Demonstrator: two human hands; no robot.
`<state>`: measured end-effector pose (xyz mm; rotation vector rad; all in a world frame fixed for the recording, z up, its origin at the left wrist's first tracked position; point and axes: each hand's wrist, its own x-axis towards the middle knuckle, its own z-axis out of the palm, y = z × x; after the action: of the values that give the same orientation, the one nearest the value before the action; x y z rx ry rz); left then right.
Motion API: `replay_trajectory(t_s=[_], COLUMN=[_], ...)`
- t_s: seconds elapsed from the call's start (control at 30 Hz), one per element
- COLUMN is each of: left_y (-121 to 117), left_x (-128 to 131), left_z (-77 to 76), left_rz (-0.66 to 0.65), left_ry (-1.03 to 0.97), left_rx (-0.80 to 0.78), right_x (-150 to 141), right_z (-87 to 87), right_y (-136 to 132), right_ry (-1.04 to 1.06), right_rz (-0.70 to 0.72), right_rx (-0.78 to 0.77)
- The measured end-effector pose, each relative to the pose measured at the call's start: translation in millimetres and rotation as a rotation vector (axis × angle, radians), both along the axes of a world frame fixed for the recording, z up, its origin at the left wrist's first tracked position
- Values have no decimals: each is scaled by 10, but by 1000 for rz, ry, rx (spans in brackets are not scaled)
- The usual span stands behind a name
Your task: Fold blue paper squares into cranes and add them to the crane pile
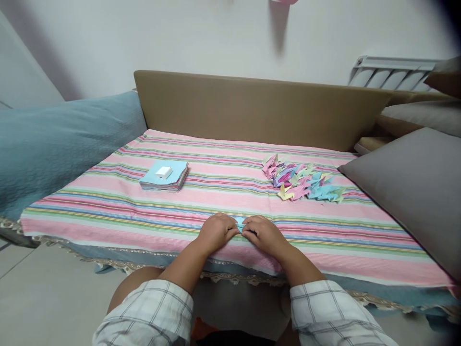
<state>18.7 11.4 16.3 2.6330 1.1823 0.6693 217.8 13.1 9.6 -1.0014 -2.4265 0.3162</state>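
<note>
A small piece of folded light-blue paper (pixel 240 223) lies between my two hands, just above the striped cloth near the seat's front edge. My left hand (pixel 219 228) pinches its left side, fingers closed. On the right side, my right hand (pixel 262 231) grips it between thumb and fingers. Much of the paper is hidden by my fingertips. Beyond my right hand sits a cluster of folded paper cranes (pixel 300 180) in pink, purple, yellow and blue. To the far left rests a stack of square paper sheets (pixel 176 182), with a small white block (pixel 164 172) on top.
The pink striped cloth (pixel 108 180) covers the sofa seat. A brown backrest (pixel 252 105) runs along the back. A blue-covered armrest (pixel 65 139) bounds the left, and a grey cushion (pixel 414 187) leans at the right.
</note>
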Motion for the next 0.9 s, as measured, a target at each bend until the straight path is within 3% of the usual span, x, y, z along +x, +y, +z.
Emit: replay_trajectory(t_s=[0.4,0.9], left_y=[-13,-24], left_x=[88,106], left_z=[-44,-89], left_rz=[198,248], left_ry=[-38,-82], left_rx=[-30,-24], right_x=[-165,-109], right_z=[12,-6], right_y=[16,-58], right_ry=[176,134], right_rz=[-218,-236], right_rx=[-183,-99])
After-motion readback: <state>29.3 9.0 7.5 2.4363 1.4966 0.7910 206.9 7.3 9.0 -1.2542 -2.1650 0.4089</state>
